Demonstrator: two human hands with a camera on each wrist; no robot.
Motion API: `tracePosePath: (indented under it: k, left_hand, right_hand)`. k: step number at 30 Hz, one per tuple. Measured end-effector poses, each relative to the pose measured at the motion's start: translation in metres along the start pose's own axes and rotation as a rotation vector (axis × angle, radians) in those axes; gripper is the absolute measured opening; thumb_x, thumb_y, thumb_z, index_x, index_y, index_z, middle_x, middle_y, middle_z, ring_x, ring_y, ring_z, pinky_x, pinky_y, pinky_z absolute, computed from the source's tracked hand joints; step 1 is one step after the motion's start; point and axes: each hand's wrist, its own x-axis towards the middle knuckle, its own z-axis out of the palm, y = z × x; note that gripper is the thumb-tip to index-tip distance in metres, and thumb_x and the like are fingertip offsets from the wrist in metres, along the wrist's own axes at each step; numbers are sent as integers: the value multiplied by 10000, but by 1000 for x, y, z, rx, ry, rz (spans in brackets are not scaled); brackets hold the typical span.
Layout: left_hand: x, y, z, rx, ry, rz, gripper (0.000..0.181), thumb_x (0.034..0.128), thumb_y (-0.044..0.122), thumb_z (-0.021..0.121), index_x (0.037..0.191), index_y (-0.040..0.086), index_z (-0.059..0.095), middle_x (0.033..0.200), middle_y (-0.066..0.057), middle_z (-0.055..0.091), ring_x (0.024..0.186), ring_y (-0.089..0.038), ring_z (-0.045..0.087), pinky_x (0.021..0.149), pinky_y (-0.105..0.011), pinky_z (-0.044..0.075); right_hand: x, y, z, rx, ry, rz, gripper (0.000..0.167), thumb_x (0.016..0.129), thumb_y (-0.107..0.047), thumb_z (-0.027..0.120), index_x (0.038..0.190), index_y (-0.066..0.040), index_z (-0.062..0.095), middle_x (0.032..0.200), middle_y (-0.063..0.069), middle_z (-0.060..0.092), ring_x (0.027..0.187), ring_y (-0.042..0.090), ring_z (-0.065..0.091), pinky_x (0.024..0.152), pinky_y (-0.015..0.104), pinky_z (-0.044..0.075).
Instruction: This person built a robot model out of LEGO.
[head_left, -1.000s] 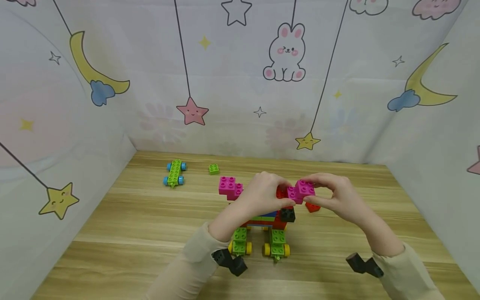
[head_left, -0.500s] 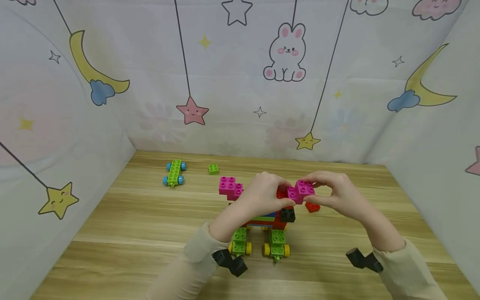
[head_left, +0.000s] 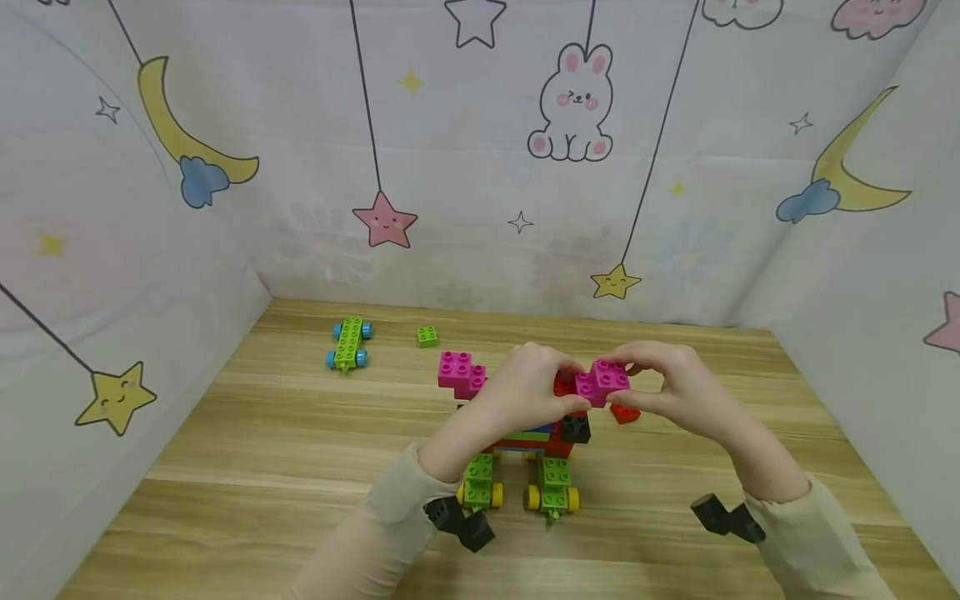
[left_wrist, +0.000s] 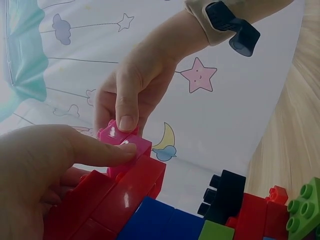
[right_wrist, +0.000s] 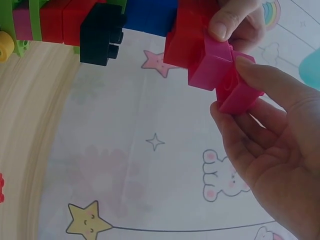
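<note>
In the head view my right hand (head_left: 678, 392) pinches a pink building brick (head_left: 611, 377) between thumb and fingers. This brick sits offset on a second pink brick (head_left: 585, 388), at the right end of a multicoloured brick build. My left hand (head_left: 528, 383) grips that end, its thumb (left_wrist: 112, 152) pressed on the lower pink brick and its fingers partly hidden behind red bricks (left_wrist: 127, 192). Blue bricks (right_wrist: 150, 15) and a black brick (right_wrist: 100, 35) belong to the build too. It stands on green wheeled bases (head_left: 555, 483) with yellow wheels. My left forearm hides part of it.
Another pair of pink bricks (head_left: 455, 370) tops the build's left end. Behind it on the wooden table (head_left: 300, 467) lie a green base with blue wheels (head_left: 349, 343) and a small green brick (head_left: 427, 337). A red brick (head_left: 626, 413) rests below my right hand.
</note>
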Motion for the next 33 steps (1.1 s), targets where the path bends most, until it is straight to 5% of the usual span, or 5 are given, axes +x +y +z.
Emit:
tracePosePath:
  k: [33]
  left_hand:
    - [-1,0,1,12,12,8,355,867,288,754,1145,68,728,891,-36,751,654,-74,596,589,-129,451]
  right_hand:
    - [0,1,0,3,-17,-1,417,705,44,821,1098,-42,711,1023,59,734,884,83,649,735,241,561]
